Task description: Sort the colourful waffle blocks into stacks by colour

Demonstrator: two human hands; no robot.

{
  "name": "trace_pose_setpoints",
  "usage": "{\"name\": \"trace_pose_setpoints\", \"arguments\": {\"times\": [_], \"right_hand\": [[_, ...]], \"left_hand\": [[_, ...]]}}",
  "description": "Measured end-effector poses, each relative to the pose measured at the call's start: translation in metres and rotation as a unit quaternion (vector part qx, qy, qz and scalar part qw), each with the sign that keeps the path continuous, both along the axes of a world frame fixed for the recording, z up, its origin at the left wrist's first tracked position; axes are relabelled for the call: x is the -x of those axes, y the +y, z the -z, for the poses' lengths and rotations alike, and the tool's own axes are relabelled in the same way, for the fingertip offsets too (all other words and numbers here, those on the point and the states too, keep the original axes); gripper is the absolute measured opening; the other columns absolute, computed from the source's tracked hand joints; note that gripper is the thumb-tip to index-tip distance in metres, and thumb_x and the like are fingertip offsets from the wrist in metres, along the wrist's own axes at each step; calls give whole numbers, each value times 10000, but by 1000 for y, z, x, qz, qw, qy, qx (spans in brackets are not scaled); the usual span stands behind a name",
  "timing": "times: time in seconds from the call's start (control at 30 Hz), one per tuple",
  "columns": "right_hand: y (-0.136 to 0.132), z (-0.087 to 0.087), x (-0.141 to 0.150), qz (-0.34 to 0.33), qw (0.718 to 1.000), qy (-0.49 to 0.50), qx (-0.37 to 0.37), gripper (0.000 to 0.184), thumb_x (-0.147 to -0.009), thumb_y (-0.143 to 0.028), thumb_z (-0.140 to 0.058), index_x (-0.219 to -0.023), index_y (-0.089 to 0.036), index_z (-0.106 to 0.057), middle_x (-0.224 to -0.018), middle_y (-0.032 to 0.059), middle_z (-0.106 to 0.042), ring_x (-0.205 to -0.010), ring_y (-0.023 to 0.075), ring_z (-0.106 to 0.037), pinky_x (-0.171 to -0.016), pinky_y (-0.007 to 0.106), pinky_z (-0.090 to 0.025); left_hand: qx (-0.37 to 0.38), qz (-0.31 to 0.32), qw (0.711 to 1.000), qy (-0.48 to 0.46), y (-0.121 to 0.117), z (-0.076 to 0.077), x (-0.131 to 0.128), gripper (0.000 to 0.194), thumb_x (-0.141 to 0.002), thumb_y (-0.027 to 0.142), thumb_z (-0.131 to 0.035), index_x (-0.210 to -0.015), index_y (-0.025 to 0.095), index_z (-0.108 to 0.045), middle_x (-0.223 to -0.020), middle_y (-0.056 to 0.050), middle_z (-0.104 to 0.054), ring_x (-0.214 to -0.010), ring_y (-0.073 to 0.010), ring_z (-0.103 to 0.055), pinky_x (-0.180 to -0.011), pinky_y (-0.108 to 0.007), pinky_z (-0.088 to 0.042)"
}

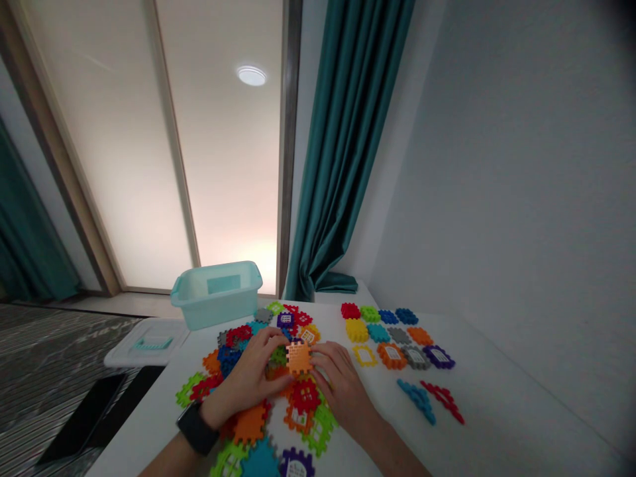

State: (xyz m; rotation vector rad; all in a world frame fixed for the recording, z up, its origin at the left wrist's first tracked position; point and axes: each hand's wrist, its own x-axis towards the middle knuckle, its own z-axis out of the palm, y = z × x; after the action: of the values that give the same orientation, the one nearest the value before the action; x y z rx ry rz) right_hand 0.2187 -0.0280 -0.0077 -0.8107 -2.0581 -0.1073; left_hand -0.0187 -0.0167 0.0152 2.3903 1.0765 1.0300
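Note:
An orange square interlocking tile (299,358) with a brick pattern and notched edges is held between my two hands, above a loose pile of tiles. My left hand (256,371), with a dark watch on the wrist, has its fingers curled along the tile's left side. At the tile's right edge, my right hand (340,381) grips with fingertips and thumb. Beneath them lie mixed tiles, among them a red tile (305,395), a flat orange tile (250,424), a blue tile (261,458) and a purple-framed tile (297,464). My hands hide part of the pile.
Right of the pile, rows of small stacks include a yellow stack (356,330) and a purple stack (440,356). A blue strip (417,401) and a red strip (443,401) lie nearer. A teal bin (218,311) stands back left, beside its lid (144,343).

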Motion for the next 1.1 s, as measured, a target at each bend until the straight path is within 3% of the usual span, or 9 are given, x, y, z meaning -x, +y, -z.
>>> {"name": "trace_pose_setpoints", "arguments": {"times": [0.5,0.83,1.1], "right_hand": [[-6,-7,2,4,998,6,59,216,-932,-80,-505,-1063,-247,-544,-1169,75,-661,-1094,249,-619,-949,458,-500],[-9,-7,-1,-2,994,12,106,306,-870,-81,-580,-1123,-251,-554,-1274,87,-600,-1190,258,-574,-1009,450,-506],[-4,-13,-6,21,996,-15,83,307,-877,-53,-556,-1111,-252,-558,-1262,90,-613,-1187,270,-575,-1002,480,-506]], "left_hand": [[-91,-47,994,42,1,5,-4,529,-700,175,-787,-1184,229,-581,-1254,-100,-558,-1145,-297,-559,-998,-449,-477],[-70,-41,996,22,0,2,-9,487,-713,177,-770,-1161,234,-587,-1241,-99,-565,-1142,-291,-570,-989,-438,-490],[-86,-53,993,65,4,-5,-22,462,-716,193,-775,-1126,237,-565,-1242,-98,-569,-1137,-309,-566,-951,-456,-496]]}}
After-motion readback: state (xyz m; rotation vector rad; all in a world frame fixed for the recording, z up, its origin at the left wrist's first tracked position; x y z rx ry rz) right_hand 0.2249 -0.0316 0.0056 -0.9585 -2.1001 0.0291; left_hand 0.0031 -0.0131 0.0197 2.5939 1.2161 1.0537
